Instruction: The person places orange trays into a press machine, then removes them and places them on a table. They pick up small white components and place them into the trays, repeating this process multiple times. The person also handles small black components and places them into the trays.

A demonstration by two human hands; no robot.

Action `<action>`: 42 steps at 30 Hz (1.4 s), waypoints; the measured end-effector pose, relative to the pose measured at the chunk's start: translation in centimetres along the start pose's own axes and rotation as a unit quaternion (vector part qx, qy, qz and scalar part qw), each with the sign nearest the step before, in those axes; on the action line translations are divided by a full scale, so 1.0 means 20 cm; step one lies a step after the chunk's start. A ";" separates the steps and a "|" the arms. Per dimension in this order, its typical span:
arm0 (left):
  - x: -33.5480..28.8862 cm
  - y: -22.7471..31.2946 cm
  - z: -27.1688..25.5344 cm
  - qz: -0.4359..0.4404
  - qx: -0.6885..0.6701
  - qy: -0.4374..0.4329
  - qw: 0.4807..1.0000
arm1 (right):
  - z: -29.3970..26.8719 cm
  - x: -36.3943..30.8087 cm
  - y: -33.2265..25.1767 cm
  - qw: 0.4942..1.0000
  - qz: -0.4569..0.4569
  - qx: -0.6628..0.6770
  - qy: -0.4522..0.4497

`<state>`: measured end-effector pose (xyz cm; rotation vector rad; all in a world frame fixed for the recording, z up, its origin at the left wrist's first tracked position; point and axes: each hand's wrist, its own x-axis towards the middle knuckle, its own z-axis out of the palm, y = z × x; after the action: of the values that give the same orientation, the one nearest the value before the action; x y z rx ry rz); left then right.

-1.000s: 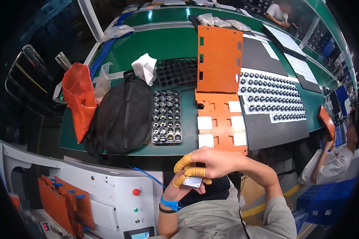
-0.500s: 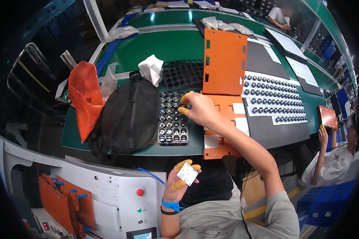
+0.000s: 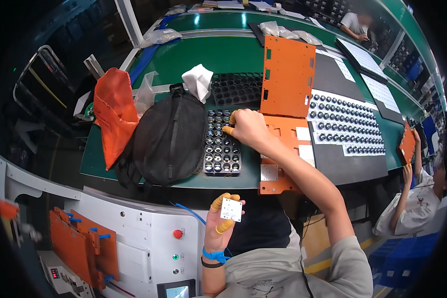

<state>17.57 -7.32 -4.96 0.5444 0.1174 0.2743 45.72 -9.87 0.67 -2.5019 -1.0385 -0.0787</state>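
A white square circuit board (image 3: 231, 210) is pinched between the thumb and fingers of my left hand (image 3: 220, 221), in front of the table edge. Yellow finger cots cover some of its fingertips, and a blue band circles the wrist. My right hand (image 3: 247, 128) reaches over a clear tray (image 3: 222, 174) of round, shiny lenses. Its cotted thumb and index finger stand apart at the tray's right side; no lens shows between them. Beside that forearm lies an orange fixture plate (image 3: 278, 185) bearing several white boards, with an orange panel (image 3: 288, 74) upright behind it.
A black backpack (image 3: 170, 141) and an orange bag (image 3: 115, 116) stand left of the lens tray. Behind it are a dark empty tray (image 3: 236, 89) and white crumpled wrapping (image 3: 197, 83). Boards with lenses (image 3: 345, 121) lie to the right. A co-worker (image 3: 407, 208) handles an orange panel there.
My right thumb and index finger have drawn closer together over the lens tray. My left hand has turned the board more upright. The view has shifted slightly, and the co-worker's orange panel has tilted up.
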 end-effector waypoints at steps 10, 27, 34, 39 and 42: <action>0.04 0.00 0.09 0.081 0.068 0.015 0.994 | -0.34 -0.50 -0.18 0.862 -0.020 0.498 -0.090; 0.06 -0.05 0.27 0.170 0.276 0.043 0.945 | -0.34 -0.88 -0.08 0.811 -0.012 0.561 -0.163; 0.08 -0.08 0.29 0.219 0.370 0.045 0.902 | -0.39 -0.89 -0.05 0.803 0.048 0.559 -0.200; 0.09 -0.08 0.31 0.227 0.428 0.037 0.874 | -0.41 -0.89 -0.03 0.797 0.071 0.556 -0.224; 0.08 -0.08 0.31 0.211 0.460 0.029 0.862 | -0.39 -0.90 -0.01 0.812 0.073 0.539 -0.209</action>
<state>20.51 -11.23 -0.68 1.5272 0.1862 0.6727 33.44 -24.84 3.99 -1.5173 -0.6964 0.8943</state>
